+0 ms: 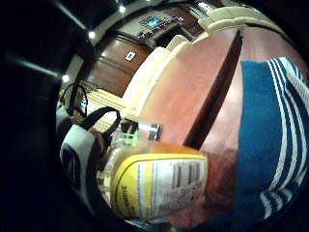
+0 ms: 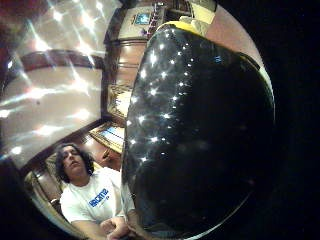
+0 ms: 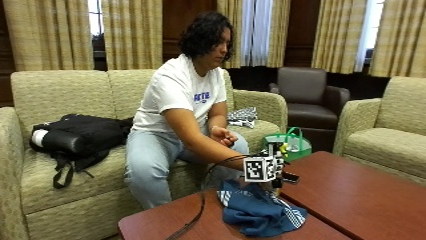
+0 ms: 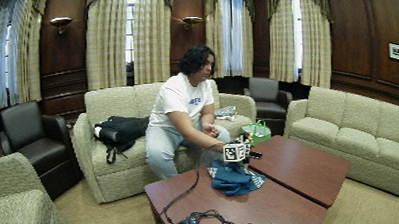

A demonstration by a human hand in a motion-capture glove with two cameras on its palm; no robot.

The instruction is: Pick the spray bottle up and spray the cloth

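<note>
From the outside view, a person is seen seated on a beige sofa point(image 3: 60, 100), the right arm reached forward to a reddish-brown wooden bench point(image 3: 359, 195). The gloved right hand point(image 3: 278, 167) is held just above a crumpled blue cloth point(image 3: 256, 212) with white stripes, which lies on the bench's near part. A spray bottle point(image 3: 280, 151) is seen at the hand, largely hidden; whether the grip is closed round it cannot be told here. A black bag point(image 3: 76, 135) lies on the sofa, and a green bag point(image 3: 291, 142) stands beyond the bench.

In the wide outside view, dark panelled walls, tall curtains point(image 4: 110, 40) and a brown leather armchair point(image 4: 265, 94) are shown around the bench, with cables on its near edge.

In the little-finger-side palm view, the bottle's yellow-and-white label point(image 1: 159, 181) is close to the palm, with the striped cloth beside it on the bench.

In the thumb-side palm view, a dark rounded surface with a yellow rim fills most of the field.
</note>
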